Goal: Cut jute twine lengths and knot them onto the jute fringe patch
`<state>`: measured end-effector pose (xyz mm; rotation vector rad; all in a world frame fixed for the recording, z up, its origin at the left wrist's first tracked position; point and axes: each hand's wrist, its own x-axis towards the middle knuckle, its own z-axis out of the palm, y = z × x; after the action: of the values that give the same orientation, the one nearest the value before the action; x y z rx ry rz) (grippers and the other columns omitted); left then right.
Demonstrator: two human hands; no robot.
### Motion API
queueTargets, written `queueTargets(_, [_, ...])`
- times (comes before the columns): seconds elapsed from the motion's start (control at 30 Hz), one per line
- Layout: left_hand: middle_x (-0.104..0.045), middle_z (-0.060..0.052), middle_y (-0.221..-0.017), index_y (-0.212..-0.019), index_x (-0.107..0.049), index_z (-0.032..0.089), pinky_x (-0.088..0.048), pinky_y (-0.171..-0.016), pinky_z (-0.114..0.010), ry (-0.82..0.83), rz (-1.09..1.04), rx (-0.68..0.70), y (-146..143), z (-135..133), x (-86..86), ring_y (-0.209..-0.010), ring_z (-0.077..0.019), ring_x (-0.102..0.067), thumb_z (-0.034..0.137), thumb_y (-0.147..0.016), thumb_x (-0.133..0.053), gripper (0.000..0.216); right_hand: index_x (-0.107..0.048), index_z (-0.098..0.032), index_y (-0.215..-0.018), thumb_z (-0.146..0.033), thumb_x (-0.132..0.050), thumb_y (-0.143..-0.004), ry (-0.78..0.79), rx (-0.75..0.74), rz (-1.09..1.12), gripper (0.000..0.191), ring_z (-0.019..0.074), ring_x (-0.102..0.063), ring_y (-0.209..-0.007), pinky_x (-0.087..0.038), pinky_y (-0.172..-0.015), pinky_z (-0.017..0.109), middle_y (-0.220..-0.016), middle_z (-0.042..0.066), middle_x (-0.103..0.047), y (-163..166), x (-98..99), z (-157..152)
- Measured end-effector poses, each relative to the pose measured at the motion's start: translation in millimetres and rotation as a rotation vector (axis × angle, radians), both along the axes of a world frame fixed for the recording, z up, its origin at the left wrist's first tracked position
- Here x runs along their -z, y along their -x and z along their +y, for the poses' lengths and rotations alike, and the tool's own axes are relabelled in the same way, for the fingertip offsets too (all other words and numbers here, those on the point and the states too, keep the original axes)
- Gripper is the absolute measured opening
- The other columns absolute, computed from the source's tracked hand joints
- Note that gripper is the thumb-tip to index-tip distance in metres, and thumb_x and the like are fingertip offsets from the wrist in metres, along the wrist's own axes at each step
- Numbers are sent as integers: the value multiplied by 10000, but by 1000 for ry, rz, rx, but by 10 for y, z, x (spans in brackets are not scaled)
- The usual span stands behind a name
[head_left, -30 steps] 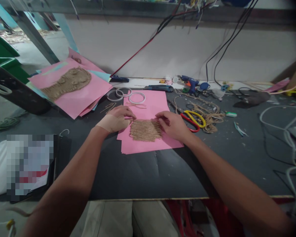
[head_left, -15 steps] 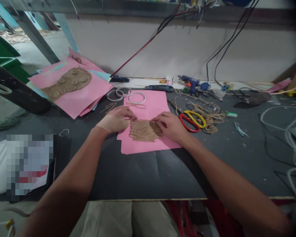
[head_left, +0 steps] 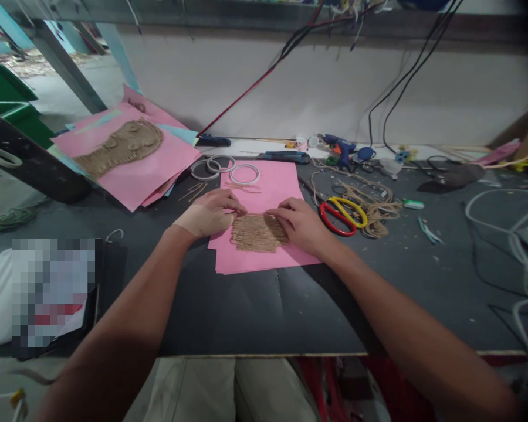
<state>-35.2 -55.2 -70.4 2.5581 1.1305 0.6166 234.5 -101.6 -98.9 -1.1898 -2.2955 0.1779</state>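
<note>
The jute mat (head_left: 259, 232), a small rectangle of twine strands laid side by side, lies on a pink paper sheet (head_left: 264, 187) in the middle of the dark worktable (head_left: 255, 305). Both hands rest on its far edge. The left hand (head_left: 209, 212) sits at the mat's upper left corner with fingers curled and closed together, tips pressing the strand ends; a tan bandage wraps its wrist. The right hand (head_left: 300, 223) covers the upper right corner, fingers bent and drawn close, tips on the top strands. Whether either pinches a single strand cannot be told.

To the left, a stack of pink sheets (head_left: 132, 158) carries a larger jute shape (head_left: 123, 143). Beyond the mat lie three white rings (head_left: 229, 169). To the right, just off the paper, are red and yellow scissors (head_left: 341, 214) beside a loose tangle of twine (head_left: 374, 202), and further back a blue glue gun (head_left: 341, 146). No lettering or brand can be read anywhere; one patch at lower left is blurred out.
</note>
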Motion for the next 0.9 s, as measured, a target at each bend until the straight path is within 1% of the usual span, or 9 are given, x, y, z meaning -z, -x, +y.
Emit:
queueTargets(0.13, [-734,-31,-1056,-936,-808,254,-497,-928,-320,7,3,-9,-2,-2,-3,-1018,-193,-651,135,-821,-550,306,-741,-303,-1227,-172,-448,-1009,15,-5,-19,388,260,-566,-997,-493,-872,418,-1065,110,-613,0,-11,-6])
queueTargets(0.53, [-726,-45,-1054,-906,-809,238,-499,-934,-339,11,-8,30,17,6,-5,-1003,-205,-644,117,-792,-540,316,-758,-247,-1215,-89,-513,-930,-3,-21,-61,407,264,-553,-979,-501,-888,426,-1081,128,-605,-11,10,13])
queueTargets(0.67, [-731,-39,-1062,-954,-809,250,-495,-936,-340,18,5,17,-1,-17,-30,-1019,-206,-644,104,-789,-524,360,-755,-295,-1206,-69,-518,-906,3,-15,-62,444,263,-553,-987,-501,-893,429,-1086,110,-602,-17,18,15])
queueTargets(0.73, [-730,-32,-1066,-986,-807,260,-501,-923,-337,26,1,6,-18,-34,-40,-1024,-202,-646,103,-796,-518,380,-754,-286,-1209,-66,-515,-902,2,-19,-68,447,267,-553,-994,-500,-899,432,-1088,114,-599,-20,18,14])
queueTargets(0.9, [-718,-26,-1085,-994,-805,271,-487,-994,-348,20,12,17,-53,-60,-40,-1051,-194,-634,67,-780,-512,416,-747,-281,-1222,-68,-519,-899,2,-28,-74,449,270,-554,-998,-500,-909,437,-1092,118,-595,-21,2,9])
